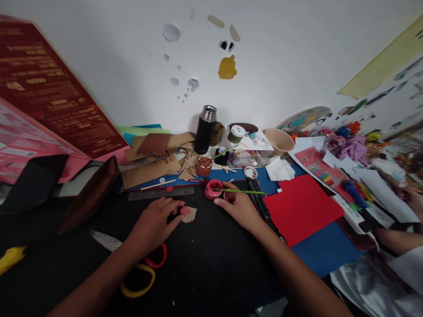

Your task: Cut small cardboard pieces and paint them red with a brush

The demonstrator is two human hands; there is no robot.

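My left hand [155, 222] has its thumb and index finger closed at the left edge of a small round pink disc [184, 211]. The disc lies against a little piece of corrugated cardboard [190, 215] with pink smears. My right hand [240, 206] is curled around the right side of a small jar of red paint [209, 192], thumb in front and fingers behind. A green-handled paintbrush [247, 191] leans in the jar, its handle passing over my right hand. Scissors with red and yellow handles [153, 275] lie under my left forearm.
Behind are a ruler [158, 193], cardboard scraps [150, 171], a brown paint jar [204, 166] and a black flask [204, 132]. Red paper [304, 209] and a black cutter [259, 200] lie right. A brown boat-shaped piece [92, 196] stands left. Another person's arm [398, 241] shows far right.
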